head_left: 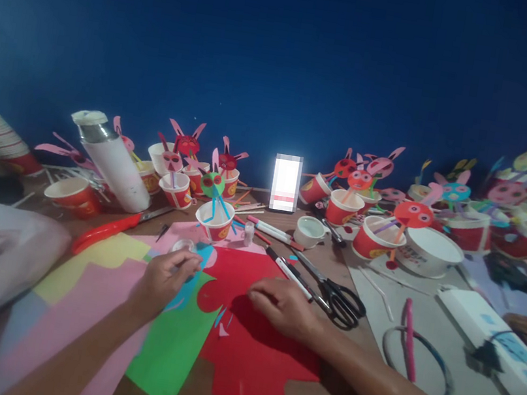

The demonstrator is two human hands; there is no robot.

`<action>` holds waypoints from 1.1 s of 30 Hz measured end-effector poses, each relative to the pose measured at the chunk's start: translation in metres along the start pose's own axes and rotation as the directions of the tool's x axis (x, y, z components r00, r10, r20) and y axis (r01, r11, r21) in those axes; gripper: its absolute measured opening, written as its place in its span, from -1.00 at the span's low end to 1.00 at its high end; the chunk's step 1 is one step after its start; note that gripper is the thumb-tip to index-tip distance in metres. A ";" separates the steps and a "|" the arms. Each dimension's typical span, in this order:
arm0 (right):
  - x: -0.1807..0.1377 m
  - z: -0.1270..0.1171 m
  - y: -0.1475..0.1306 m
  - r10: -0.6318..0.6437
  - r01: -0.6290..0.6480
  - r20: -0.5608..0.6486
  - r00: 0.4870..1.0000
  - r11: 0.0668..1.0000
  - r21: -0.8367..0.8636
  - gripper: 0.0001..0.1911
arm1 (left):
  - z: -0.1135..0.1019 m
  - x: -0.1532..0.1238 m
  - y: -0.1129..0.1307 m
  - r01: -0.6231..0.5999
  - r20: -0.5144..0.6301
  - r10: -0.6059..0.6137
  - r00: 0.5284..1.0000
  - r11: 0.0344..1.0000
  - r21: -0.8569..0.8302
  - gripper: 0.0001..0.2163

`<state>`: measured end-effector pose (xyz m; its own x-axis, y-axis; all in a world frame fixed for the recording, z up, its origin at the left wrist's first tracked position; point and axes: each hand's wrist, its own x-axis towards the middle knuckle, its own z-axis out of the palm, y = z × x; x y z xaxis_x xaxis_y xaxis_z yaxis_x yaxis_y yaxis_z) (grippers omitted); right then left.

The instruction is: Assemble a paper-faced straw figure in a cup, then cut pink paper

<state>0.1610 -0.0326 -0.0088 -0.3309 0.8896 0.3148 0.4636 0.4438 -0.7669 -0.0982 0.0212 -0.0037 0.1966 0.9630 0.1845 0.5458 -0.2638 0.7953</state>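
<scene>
My left hand rests on the coloured paper with its fingers curled round a small piece of blue paper, close to a small clear round lid. My right hand lies palm down on the red paper sheet, fingers bent and pressed together, and I cannot make out anything in them. A green sheet and pink and yellow sheets lie under my left arm. Black scissors and a white marker lie just right of my right hand.
Many red and white paper cups with paper animal faces on sticks line the back of the table. A white flask, a red-handled cutter, a glowing phone, a white box and a pink pen lie around.
</scene>
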 end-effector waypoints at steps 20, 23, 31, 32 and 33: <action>0.015 -0.034 0.015 0.175 -0.137 -0.331 0.927 0.981 0.135 -0.76 | 0.005 0.001 0.006 -0.257 0.273 0.212 0.938 0.956 0.142 -0.65; 0.010 -0.018 0.004 0.080 -0.070 -0.166 0.983 0.995 0.065 -0.84 | 0.004 0.001 0.008 -0.278 0.288 0.231 0.929 0.951 0.134 -0.66; 0.002 0.025 -0.018 -0.224 0.312 0.260 0.939 0.874 -0.372 -0.85 | 0.001 -0.003 0.017 -0.067 0.189 0.080 0.979 0.995 -0.076 -0.69; 0.003 0.026 -0.019 -0.215 0.314 0.274 0.938 0.862 -0.398 -0.85 | -0.002 -0.003 0.019 -0.002 0.134 0.020 0.991 0.991 -0.132 -0.70; 0.004 0.027 -0.020 -0.201 0.315 0.291 0.935 0.849 -0.423 -0.86 | -0.007 -0.002 0.022 0.039 0.054 -0.030 0.998 0.982 -0.184 -0.72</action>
<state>0.1278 -0.0407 -0.0070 -0.6420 0.7113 0.2862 0.6377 0.7026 -0.3156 -0.0924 0.0136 0.0178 0.2241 0.9660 0.1290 0.3942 -0.2109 0.8945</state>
